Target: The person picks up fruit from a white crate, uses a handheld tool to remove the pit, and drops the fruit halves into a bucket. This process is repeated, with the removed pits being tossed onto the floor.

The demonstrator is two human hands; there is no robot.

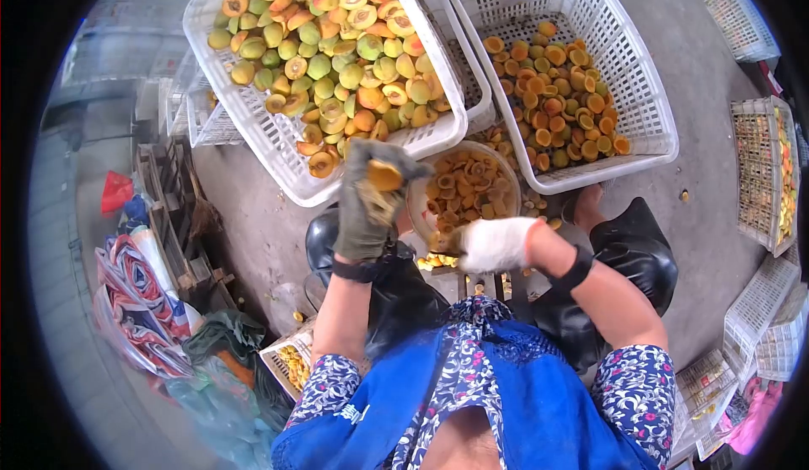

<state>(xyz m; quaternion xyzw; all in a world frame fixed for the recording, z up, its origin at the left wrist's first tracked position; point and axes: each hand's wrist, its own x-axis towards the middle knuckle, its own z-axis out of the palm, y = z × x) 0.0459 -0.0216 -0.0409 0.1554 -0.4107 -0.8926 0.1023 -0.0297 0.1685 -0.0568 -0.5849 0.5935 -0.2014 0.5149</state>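
At centre of the frame, in a grey-green glove: left hand [362, 217], closed around a split apricot [384, 175] and raised just in front of the near rim of the upper-left basket [270, 141] heaped with whole fruit. Lower and to the right: white-gloved right hand [493, 244], curled into a fist just beside the bowl [508, 167] of halves. Contents of that fist impossible to tell. At upper right: second basket [645, 91] with orange halves.
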